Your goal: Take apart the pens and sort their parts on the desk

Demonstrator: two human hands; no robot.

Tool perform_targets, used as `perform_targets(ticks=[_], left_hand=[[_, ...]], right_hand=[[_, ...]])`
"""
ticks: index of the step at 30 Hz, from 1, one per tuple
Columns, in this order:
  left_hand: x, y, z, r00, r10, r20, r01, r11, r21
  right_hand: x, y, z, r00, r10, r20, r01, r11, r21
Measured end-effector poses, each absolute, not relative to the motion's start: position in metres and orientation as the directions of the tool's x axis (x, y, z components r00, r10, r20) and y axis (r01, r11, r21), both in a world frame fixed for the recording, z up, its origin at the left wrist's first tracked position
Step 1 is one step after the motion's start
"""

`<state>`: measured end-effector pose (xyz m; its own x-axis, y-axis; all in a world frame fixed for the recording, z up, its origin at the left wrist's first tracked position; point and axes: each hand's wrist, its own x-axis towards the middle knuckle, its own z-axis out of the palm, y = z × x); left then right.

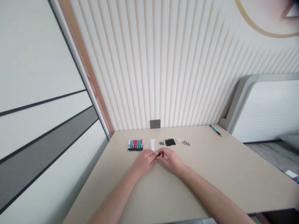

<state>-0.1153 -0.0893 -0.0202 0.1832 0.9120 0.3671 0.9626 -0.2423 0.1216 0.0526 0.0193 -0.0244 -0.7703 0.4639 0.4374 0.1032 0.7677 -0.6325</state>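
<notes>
Mid-bench, close together, both hands meet over one small black piece (158, 154). Right hand (171, 160) has it pinched between thumb and fingertips, other fingers curled. Left hand (145, 160) lies palm down, thumb side against the same piece; can't tell if it's pinching or just steadying. Fingers hide most of the piece, so can't tell if a second part is in there.

Main risk: slip. Piece is small, grip is fingertips only. Uneven push from the two sides could pop it out onto the bench (140, 199), and if it's round it may roll.

Second risk: knock-on. Left fingers sit just beside the near end of the row of coloured tubes (135, 145) and right by the white sticks (152, 144). A sideways drift there would skew both. Sticks are thin, probably light, so a small nudge would scatter them.

Right hand has the same issue: small grey pieces (161, 143) and black tubes (170, 142) lie just beyond its knuckles. A sloppy reach could mix the groups.

Further right, tiny white bits (178, 140) and metal tips (186, 143) look easiest to lose; a sleeve-free wrist could still brush them. Pen (215, 130) near the far right corner is well apart, low risk unless the bench gets bumped.
</notes>
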Motion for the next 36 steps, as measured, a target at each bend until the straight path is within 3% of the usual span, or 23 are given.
perform_targets(ticks=[5, 17, 24, 28, 36], left_hand=[[-0.115, -0.089, -0.023, 0.174, 0.917, 0.358, 0.97, -0.223, 0.1], [-0.118, -0.089, -0.024, 0.129, 0.911, 0.392, 0.96, -0.214, 0.182], [-0.124, -0.088, -0.027, -0.015, 0.859, 0.511, 0.949, -0.149, 0.278], [-0.126, -0.089, -0.026, 0.029, 0.861, 0.507, 0.937, -0.2, 0.287], [-0.122, -0.091, -0.02, 0.102, 0.871, 0.481, 0.916, -0.27, 0.295]], right_hand=[[0.051, 0.018, -0.022, -0.777, 0.454, 0.436, 0.048, 0.734, -0.677], [0.051, 0.019, -0.023, -0.756, 0.492, 0.433, 0.051, 0.703, -0.71], [0.052, 0.024, -0.024, -0.728, 0.573, 0.377, 0.149, 0.669, -0.728], [0.054, 0.026, -0.025, -0.765, 0.545, 0.343, 0.183, 0.694, -0.696], [0.056, 0.022, -0.021, -0.838, 0.403, 0.367, 0.098, 0.773, -0.627]])
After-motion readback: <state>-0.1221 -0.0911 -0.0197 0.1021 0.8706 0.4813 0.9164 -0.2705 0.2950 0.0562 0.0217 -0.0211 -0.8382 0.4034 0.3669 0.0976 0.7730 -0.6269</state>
